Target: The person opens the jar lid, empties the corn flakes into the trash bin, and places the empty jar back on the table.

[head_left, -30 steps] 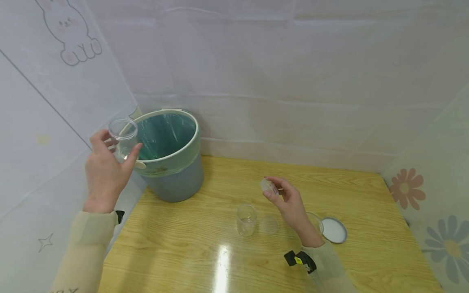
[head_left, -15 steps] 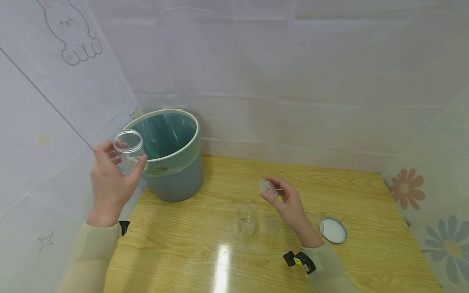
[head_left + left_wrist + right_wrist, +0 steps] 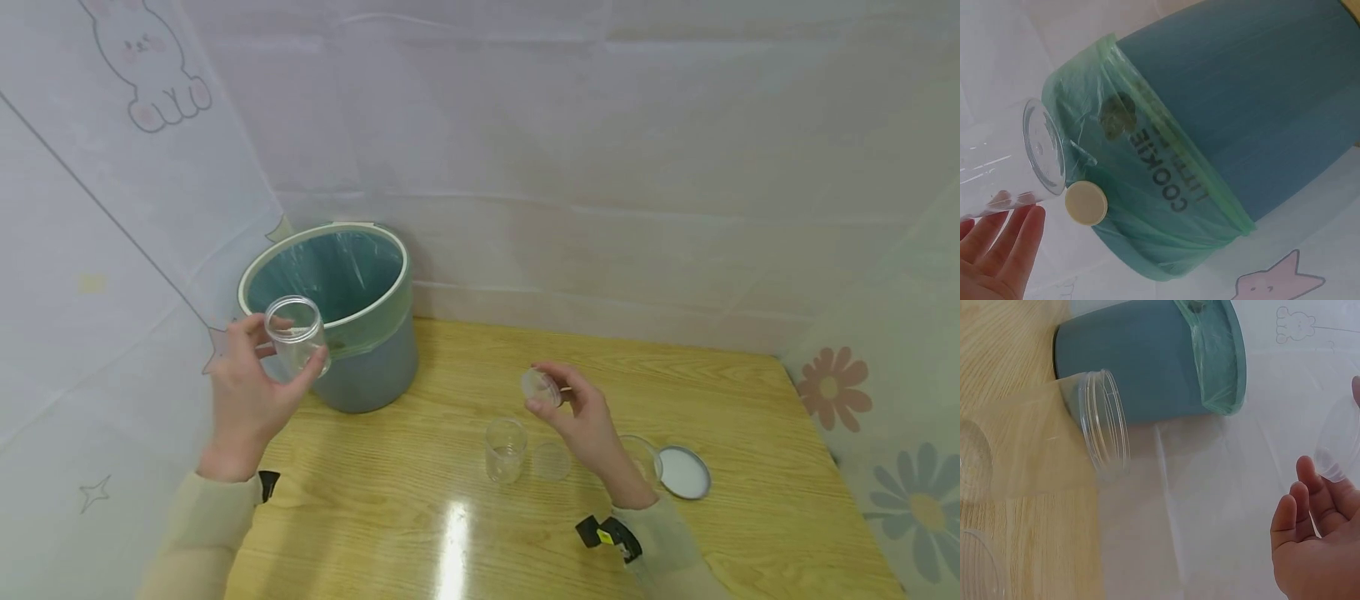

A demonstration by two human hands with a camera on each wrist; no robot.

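Observation:
In the head view my left hand (image 3: 251, 396) grips a clear plastic jar (image 3: 298, 346) round its side, mouth up and slightly tilted. It is held in front of the near rim of a lined bin (image 3: 367, 367). The left wrist view shows the bottom of that jar (image 3: 1044, 147) beside the bin's round cream knob (image 3: 1086, 203). My right hand (image 3: 588, 425) pinches a clear round lid (image 3: 540, 387) above the table; the right wrist view shows this lid (image 3: 1338, 437) at the fingertips. A second clear jar (image 3: 506, 454) stands uncovered on the table, next to a flat clear disc (image 3: 552, 461).
A green bag (image 3: 1141, 187) lines the bin at the table's back left. A round lid with a grey rim and white inside (image 3: 684, 472) lies on the wooden table (image 3: 375, 500). Beside it is another clear round item (image 3: 647, 454), partly behind my right wrist. Printed sheets cover the walls.
My left hand has moved right and toward me with the jar, away from the bin's left side. My right hand has shifted slightly left with the lid. The things on the table have stayed put.

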